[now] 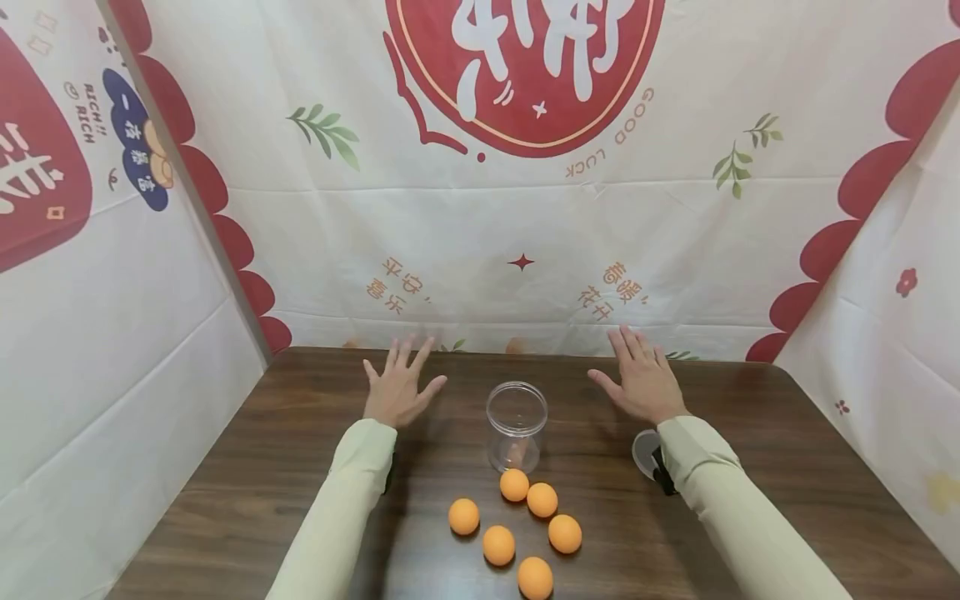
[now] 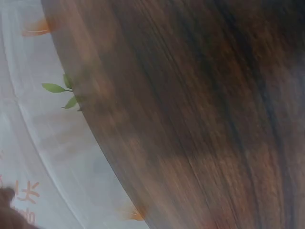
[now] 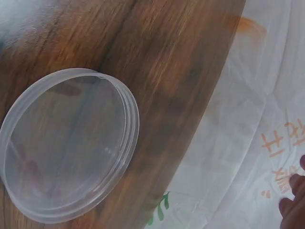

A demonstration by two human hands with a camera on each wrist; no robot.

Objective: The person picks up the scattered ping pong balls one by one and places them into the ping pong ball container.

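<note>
Lying nearest to me on the dark wooden desk (image 1: 247, 500) are six orange balls (image 1: 535, 578), loosely scattered between my pale sleeves (image 1: 750, 517). The farthest ball sits just in front of a clear jar (image 1: 517, 446); whether it touches the jar, I cannot tell. The jar stands upright near the middle of the desk, mouth up. To its right, a clear round lid (image 3: 70, 145) lies flat on the wood, partly covered by my right wrist from above. Farther out, I hold my left hand (image 1: 397, 392) to the left of the jar, fingers straight and spread, and my right hand (image 1: 645, 383) to the right, fingers straight with the thumb held away, both free of any grip. Beyond the desk's far edge hangs a white cloth (image 1: 487, 217) printed with a red emblem (image 1: 517, 133).
</note>
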